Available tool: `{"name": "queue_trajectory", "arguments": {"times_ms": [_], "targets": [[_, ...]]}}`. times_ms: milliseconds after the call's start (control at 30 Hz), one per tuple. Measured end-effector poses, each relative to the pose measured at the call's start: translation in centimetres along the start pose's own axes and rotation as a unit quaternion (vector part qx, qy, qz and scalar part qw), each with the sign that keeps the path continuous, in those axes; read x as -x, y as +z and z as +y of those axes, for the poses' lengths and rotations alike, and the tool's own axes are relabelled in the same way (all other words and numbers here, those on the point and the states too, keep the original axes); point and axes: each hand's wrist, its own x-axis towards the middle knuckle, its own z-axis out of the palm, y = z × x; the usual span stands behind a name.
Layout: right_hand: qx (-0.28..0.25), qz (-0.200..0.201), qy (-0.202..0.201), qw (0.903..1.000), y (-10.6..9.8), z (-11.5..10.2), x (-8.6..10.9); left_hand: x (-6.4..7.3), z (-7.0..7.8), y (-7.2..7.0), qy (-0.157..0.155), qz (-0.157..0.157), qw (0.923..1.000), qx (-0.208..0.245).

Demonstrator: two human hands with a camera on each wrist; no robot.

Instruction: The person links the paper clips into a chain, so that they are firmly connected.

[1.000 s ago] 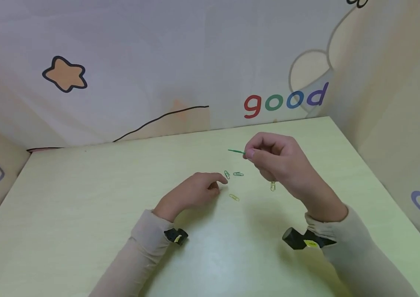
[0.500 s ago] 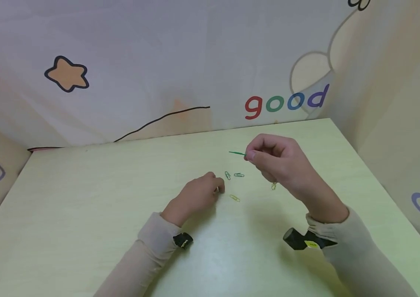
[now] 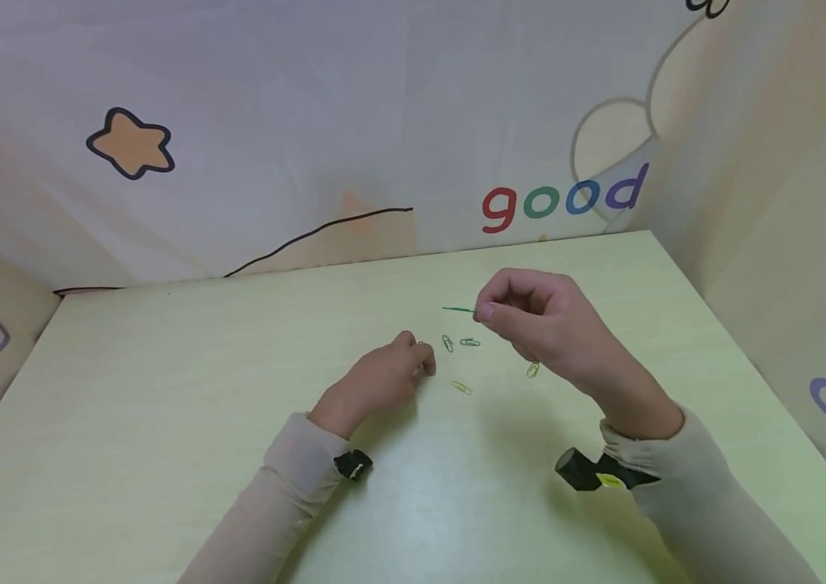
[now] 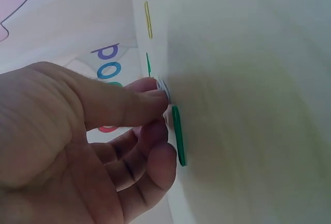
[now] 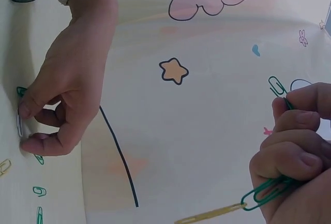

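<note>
My left hand (image 3: 387,375) is low over the table, thumb and index finger pinching a white paper clip (image 4: 164,91) at the tabletop. A green paper clip (image 4: 179,136) lies just beside those fingertips. Raised at the right, my right hand (image 3: 548,328) pinches a green paper clip (image 5: 277,86) that sticks out past its fingertips. Below its curled fingers another green paper clip (image 5: 266,192) shows, linked to a hanging yellow paper clip (image 5: 209,213). Whether the upper and lower green clips connect is hidden in the palm.
On the pale table (image 3: 165,422), two green paper clips, one of them (image 3: 470,342) farther right, lie between the hands. A yellow paper clip (image 3: 462,388) lies nearer the front. A printed cloth wall (image 3: 274,146) stands behind the table.
My left index finger, stretched toward the green clips before, has drawn back, and the hand has shifted slightly left. My right hand has moved slightly left and down with its clips.
</note>
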Motion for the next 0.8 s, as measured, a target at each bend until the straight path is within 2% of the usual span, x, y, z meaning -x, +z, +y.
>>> {"name": "queue_trajectory", "arguments": {"times_ms": [200, 400, 567, 667, 800], "targets": [[0.035, -0.001, 0.015, 0.9993, 0.2, -0.2, -0.2, 0.1, 0.1, -0.3, -0.010, -0.006, 0.9997, -0.019], [0.051, -0.005, 0.023, 0.9984, 0.5, -0.5, -0.2, 0.2, -0.2, -0.5, -0.016, -0.029, 0.9993, -0.019], [0.058, -0.010, 0.027, 0.9979, 0.5, 0.0, 0.0, 0.4, -0.7, -0.9, -0.006, -0.051, 0.9977, 0.044], [0.064, -0.012, 0.018, 0.9977, 0.5, 0.3, 0.1, 0.6, -0.8, -1.4, 0.002, -0.061, 0.9934, 0.097], [0.070, -0.015, 0.006, 0.9974, 0.5, 0.6, -0.1, 1.2, -0.5, -2.5, 0.025, -0.044, 0.9865, 0.156]]}}
